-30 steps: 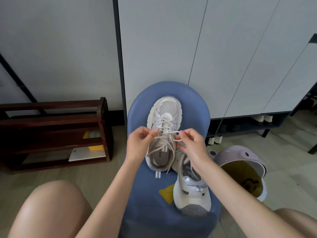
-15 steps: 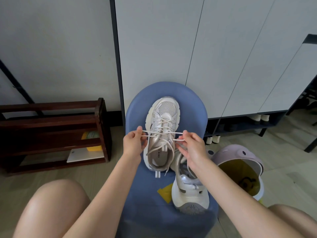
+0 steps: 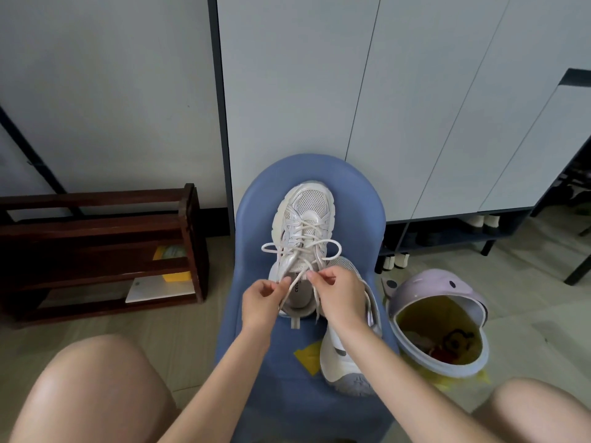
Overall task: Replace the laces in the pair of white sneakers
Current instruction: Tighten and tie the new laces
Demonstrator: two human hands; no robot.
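White mesh laced sneaker point(image 3: 303, 231) on rounded blue plastic chair point(image 3: 256, 219), left hand point(image 3: 259, 303) and right hand point(image 3: 339, 292) fingers pinching cream lace ends point(image 3: 299, 251), two loops splayed sideways

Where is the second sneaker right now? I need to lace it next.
In the head view the second sneaker lies on the blue chair, right of and nearer than the laced sneaker, partly under the right hand, beside the purple bin.

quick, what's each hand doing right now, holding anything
Left hand: fingers pinch a strand of the white shoelace.
Right hand: fingers pinch the lace's other strand, over the laced sneaker.
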